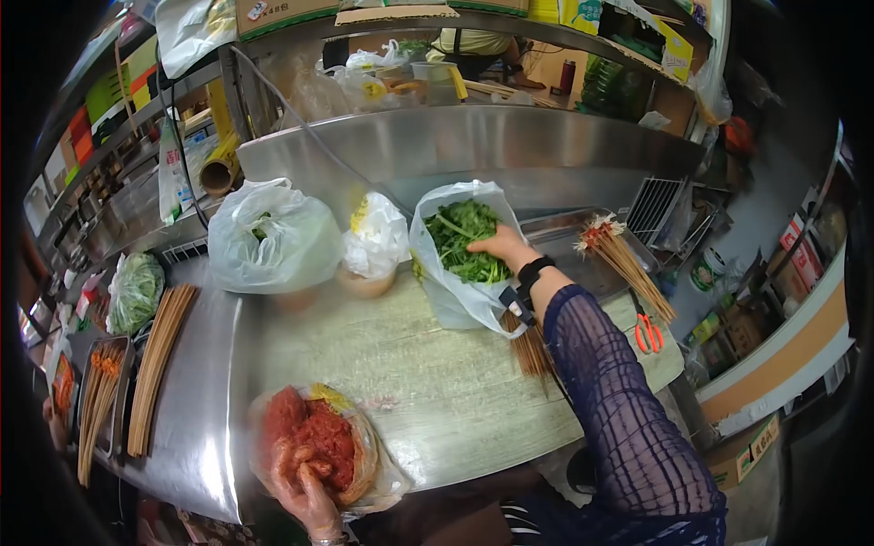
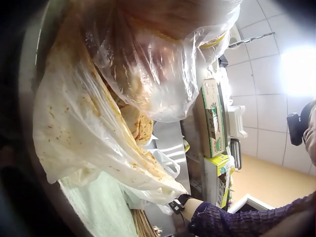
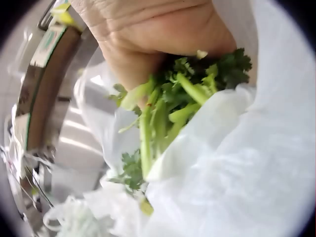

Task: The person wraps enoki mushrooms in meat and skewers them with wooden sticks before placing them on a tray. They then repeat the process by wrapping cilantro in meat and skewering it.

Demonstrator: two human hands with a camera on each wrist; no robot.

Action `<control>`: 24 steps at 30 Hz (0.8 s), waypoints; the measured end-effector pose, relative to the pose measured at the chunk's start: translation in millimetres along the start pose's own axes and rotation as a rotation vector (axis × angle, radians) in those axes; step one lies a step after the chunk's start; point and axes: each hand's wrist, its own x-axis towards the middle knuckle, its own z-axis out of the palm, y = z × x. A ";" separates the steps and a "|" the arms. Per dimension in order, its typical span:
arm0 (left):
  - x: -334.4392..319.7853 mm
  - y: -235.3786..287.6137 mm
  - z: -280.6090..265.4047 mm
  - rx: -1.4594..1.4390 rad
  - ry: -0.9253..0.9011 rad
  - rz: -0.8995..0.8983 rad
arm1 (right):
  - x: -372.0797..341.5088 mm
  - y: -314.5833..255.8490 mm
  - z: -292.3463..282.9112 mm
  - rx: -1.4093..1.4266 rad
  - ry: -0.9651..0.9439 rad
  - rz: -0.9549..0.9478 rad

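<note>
In the head view, my right hand (image 1: 503, 246) reaches into a white plastic bag (image 1: 452, 296) of coriander-like leafy greens (image 1: 462, 227). Its fingers and thumb grip a bunch; in the right wrist view, pale green stalks (image 3: 159, 123) poke out below the palm (image 3: 168, 34). At the table's near edge, my left hand (image 1: 308, 491), wet with red sauce, holds some red marinated meat (image 1: 323, 446) at the mouth of an open bag. Clear plastic (image 2: 148, 74) and a sauce-stained bag (image 2: 84, 133) fill most of the left wrist view, hiding the fingers there.
Two more bags, one large (image 1: 273, 241) and one small (image 1: 375, 238), stand at the back. Skewers lie in bundles at left (image 1: 159, 369), below the greens bag (image 1: 531, 353) and at right (image 1: 633, 268). Orange-handled scissors (image 1: 648, 334) lie on the pale board (image 1: 364, 346).
</note>
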 end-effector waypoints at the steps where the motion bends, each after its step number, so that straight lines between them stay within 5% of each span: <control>1: -0.8 -3.3 0.0 -0.005 0.005 -0.002 | 0.9 3.7 8.1 -0.243 0.061 -0.066; 2: -1.9 -5.4 -0.4 -0.020 0.009 -0.027 | 14.9 18.4 16.1 -0.181 -0.033 0.037; 5: -2.3 -5.5 -2.3 0.008 -0.005 -0.046 | -21.2 -37.5 45.0 -0.689 0.150 0.296; 8: 1.9 -1.1 -1.1 0.094 -0.044 0.021 | -13.2 -26.6 65.3 -0.924 0.131 0.355; 14: -0.9 2.7 1.9 0.020 0.009 -0.048 | 34.0 27.3 24.5 -0.312 0.056 0.110; 18: -0.3 -2.6 -5.1 0.132 -0.045 -0.006 | 30.6 5.9 -3.5 0.311 0.000 -0.003; 21: -1.2 -10.9 -7.6 0.184 -0.018 0.032 | 6.1 -30.7 -12.4 0.396 -0.013 0.016; 23: -5.3 -9.9 -6.0 0.119 0.023 -0.018 | -6.1 -26.7 -9.7 0.090 -0.093 -0.134; 24: -6.4 -5.9 -3.7 0.042 0.037 -0.075 | -10.8 -23.2 -6.1 -0.525 -0.074 -0.242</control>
